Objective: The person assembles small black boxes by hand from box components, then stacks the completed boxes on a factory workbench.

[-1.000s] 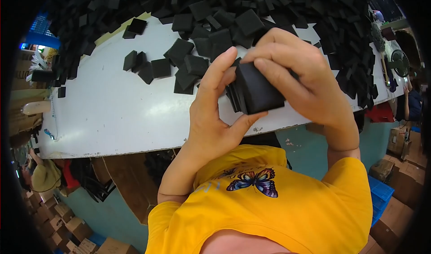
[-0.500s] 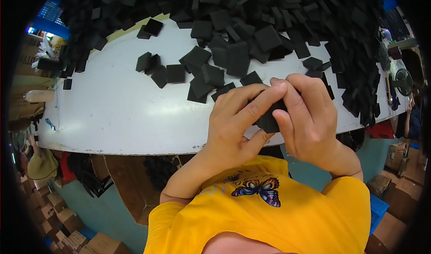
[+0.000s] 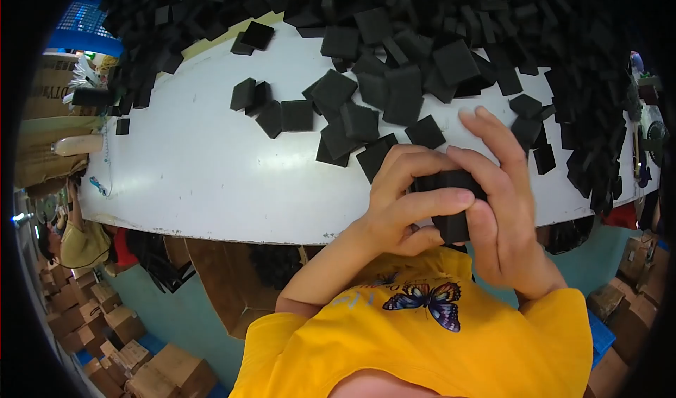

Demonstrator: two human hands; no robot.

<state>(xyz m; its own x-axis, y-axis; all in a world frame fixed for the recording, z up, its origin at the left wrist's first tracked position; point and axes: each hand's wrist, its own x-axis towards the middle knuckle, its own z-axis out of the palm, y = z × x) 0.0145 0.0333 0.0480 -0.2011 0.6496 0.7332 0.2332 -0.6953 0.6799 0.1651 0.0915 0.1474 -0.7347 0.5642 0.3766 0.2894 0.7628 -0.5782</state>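
Observation:
Between my two hands, above the near edge of the white table [image 3: 204, 180], is a black foam block [image 3: 454, 218]. My left hand [image 3: 405, 197] has its thumb and fingers wrapped round the block's left side. The thumb and bent fingers of my right hand [image 3: 503, 215] press on its right side, while one or two other fingers stretch up and away. Just beyond my hands lie loose black foam pieces [image 3: 425, 132], flat or leaning on one another.
A large heap of black foam pieces [image 3: 451, 60] covers the table's far side and right end. Below the near edge stands an open cardboard box [image 3: 229, 285] with black pieces inside. Another person [image 3: 81, 243] is at the far left, near stacked cartons [image 3: 176, 366].
The view has shifted, so the table contents appear farther right. My right hand's upper fingers have lifted and spread from the block, and more of the block shows between my hands.

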